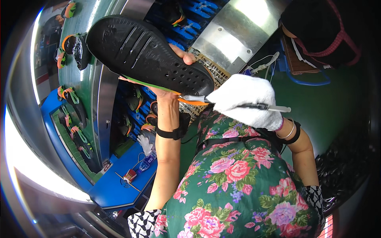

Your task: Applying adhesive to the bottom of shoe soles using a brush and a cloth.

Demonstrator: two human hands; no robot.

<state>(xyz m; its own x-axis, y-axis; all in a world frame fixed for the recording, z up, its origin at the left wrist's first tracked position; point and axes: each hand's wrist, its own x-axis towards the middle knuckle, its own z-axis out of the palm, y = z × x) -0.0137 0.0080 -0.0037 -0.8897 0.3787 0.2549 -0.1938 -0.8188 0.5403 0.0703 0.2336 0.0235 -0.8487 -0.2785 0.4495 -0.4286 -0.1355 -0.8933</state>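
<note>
A black shoe sole [143,55] is held up in front of me, with slots across its broad end and small round holes at its narrow end. Green and orange material runs along its near edge. My left hand [168,92], bare, grips it from beneath, the fingers curling over the far edge; most of the palm is hidden. A white glove covers my right hand [246,99], which is closed around a slim tool [194,98] with a pale tip and a dark handle. That tip meets the sole's near edge, close to my left wrist.
At left, a green conveyor belt [81,23] carries black sandals with orange and green straps. More sandals [133,97] sit on blue racks. A blue table [119,186] bears a white glove, a bottle and a small red box. A person in dark clothing [317,23] is at upper right.
</note>
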